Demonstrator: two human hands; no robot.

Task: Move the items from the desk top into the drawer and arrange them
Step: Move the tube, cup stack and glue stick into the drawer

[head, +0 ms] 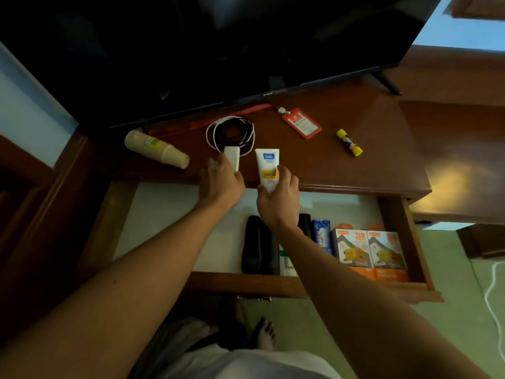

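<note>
Above drawer (pixel 393 214), hands (pixel 277 199) gripping tube (pixel 267 165), charger (pixel 232 157)

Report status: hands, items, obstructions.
Left hand gripping white charger block. Right hand holding lotion tube. Drawer open, left half free. Nothing blocking.

Drawer (pixel 396 214) left half bare — right crowded by orange boxes (pixel 369 253).

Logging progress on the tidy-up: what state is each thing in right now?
Drawer: open.
Lotion tube: in right hand.
White charger: gripped by left hand.
Cable: coiled.
Paper cups: stacked, lying sideways.
Glue stick: capped.
</note>
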